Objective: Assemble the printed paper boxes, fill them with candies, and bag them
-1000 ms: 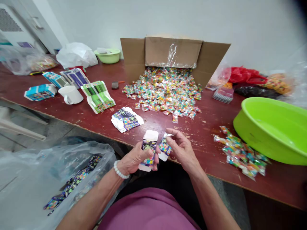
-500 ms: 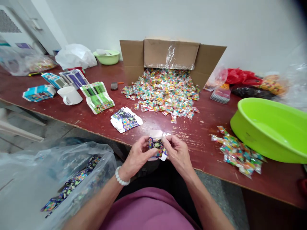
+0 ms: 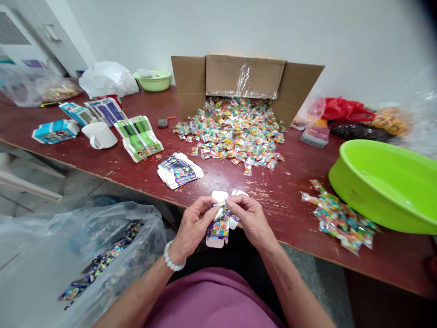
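Over the table's front edge, my left hand pinches the side of a small dark purple printed carton between thumb and fingers. White flaps stick out at the carton's top and bottom. My right hand closes on its upper right corner with thumb and forefinger. Under the right fingers, a second white and purple carton piece shows in part; how it is gripped is hidden. A stack of flat purple cartons lies on the table just beyond my left hand.
Wrapped candies spill from a cardboard box. More candies lie beside a green basin at right. A white mug and green cartons stand at left. A clear bag of filled packs hangs below the edge.
The carton has been turned upright between my hands, its printed face and lower flap now showing. My left fingers have shifted to its upper side. Things on the table stay put.
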A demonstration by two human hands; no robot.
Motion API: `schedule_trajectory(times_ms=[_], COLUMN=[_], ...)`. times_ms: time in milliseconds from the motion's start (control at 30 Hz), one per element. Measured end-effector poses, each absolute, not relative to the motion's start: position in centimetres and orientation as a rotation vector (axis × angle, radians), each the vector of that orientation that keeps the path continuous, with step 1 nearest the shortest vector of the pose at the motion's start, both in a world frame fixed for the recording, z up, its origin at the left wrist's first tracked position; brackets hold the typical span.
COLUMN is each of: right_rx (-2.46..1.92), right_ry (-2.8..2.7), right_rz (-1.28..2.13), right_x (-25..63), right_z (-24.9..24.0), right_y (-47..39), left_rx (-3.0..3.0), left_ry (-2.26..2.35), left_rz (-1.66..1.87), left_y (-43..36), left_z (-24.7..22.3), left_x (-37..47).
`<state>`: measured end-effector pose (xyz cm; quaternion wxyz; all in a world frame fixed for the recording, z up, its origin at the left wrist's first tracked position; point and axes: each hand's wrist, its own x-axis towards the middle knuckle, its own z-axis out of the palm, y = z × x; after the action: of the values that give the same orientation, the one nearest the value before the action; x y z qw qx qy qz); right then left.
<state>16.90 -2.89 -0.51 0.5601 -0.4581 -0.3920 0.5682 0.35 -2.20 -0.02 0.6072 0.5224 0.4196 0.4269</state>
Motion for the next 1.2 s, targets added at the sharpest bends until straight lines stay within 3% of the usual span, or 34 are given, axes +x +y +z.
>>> schedule_trajectory(times_ms=[267,433,567,733,933,1200], right_rx=[-1.006,-1.044,-1.112,-1.219,-1.084,-0.954], right_ry=[-1.155,-1.289,-1.528,-1.432,-1.174,-1.482], right_rz=[1.332,1.122,1.033,1.107,1.455,1.283], right_x=[17.5,17.5,17.7,17.6,17.4,17.8], right_z=[0.4,-0.1,0.3,1.3,1.3,1.5], right_y=[-2.6,-3.1,-3.3,-2.7,-2.1,-2.8], left_rx=[1.092,0.825,0.739,0.815,0.960,0.942], left_ry=[0.966,0.793,0.844,0.902,0.847,0.851], left_rz=[1.033,0.698,0.670,0.679,0.646,0.656], left_y=[-2.0,-2.4,-2.4,-2.3,-2.1,-2.1], left_z=[0.5,0.9,0.7,0.5,0.5,-0.1], left_x=[0.1,0.2,0.8,1.5,1.2,0.8])
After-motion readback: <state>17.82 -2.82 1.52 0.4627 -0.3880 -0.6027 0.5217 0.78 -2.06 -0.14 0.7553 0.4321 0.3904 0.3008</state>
